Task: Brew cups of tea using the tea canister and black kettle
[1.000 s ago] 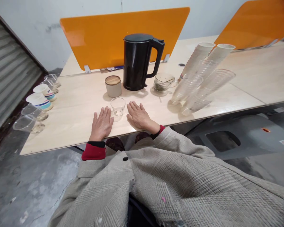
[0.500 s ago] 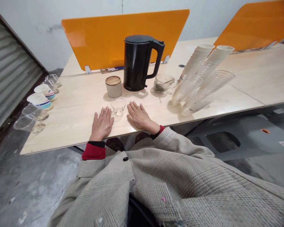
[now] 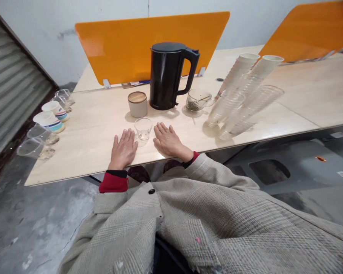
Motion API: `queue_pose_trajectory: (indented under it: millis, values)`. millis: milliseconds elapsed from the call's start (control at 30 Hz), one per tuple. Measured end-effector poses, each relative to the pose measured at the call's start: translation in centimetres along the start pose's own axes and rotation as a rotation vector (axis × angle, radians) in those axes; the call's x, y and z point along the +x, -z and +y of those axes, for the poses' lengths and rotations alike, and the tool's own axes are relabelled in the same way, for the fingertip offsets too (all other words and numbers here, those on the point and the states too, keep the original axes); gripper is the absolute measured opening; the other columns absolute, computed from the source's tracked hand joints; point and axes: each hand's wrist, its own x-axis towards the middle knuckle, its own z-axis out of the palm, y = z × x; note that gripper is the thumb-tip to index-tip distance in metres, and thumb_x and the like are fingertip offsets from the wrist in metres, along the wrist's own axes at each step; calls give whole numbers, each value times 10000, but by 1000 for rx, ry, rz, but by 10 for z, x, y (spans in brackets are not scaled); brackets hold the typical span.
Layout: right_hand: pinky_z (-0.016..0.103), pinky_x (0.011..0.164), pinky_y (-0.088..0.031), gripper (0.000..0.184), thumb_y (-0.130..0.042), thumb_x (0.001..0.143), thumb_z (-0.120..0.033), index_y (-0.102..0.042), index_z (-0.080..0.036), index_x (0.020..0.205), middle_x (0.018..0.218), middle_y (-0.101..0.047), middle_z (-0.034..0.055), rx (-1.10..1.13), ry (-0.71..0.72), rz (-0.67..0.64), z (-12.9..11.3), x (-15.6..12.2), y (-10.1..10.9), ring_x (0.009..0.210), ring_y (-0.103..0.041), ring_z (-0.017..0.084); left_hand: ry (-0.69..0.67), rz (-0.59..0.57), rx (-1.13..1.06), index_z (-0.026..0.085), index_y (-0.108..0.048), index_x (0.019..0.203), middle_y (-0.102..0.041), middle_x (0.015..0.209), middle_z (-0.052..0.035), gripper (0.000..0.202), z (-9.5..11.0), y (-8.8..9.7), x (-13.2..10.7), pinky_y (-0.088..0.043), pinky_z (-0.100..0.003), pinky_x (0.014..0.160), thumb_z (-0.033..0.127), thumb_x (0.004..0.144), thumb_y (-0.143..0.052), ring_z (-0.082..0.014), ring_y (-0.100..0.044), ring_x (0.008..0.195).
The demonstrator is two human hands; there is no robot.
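My left hand lies flat on the table, palm down, fingers stretched out. Likewise my right hand rests flat, holding nothing. Between them stands a small clear plastic cup with some dark bits in it. Behind this cup is a grey canister with a wooden lid. A black electric kettle stands upright beyond my right hand, its handle to the right. Beside the kettle sits a ribbed glass cup holding dark green leaves, seemingly tea, and a thin stick-like piece.
Tall stacks of clear plastic cups and paper cups stand on the right. Along the left edge are paper cups and clear cups with dark contents. An orange divider rises behind the kettle. A grey chair is at right.
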Motion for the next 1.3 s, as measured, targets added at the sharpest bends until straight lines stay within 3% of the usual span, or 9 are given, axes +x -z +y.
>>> queue_pose_trajectory:
  millis: [1300]
  values:
    - [626,1362,-175,681,-320,1097,-317,-307,7,1696,1810,-219,238,-11,-1,10,1,1,-2,1704,-197,364,-8,6,-35,130,-251,1736,-194,1830,-86,690,-2,-3,2,-123,-587,1401,401,1104,-194,-277,-162,1718]
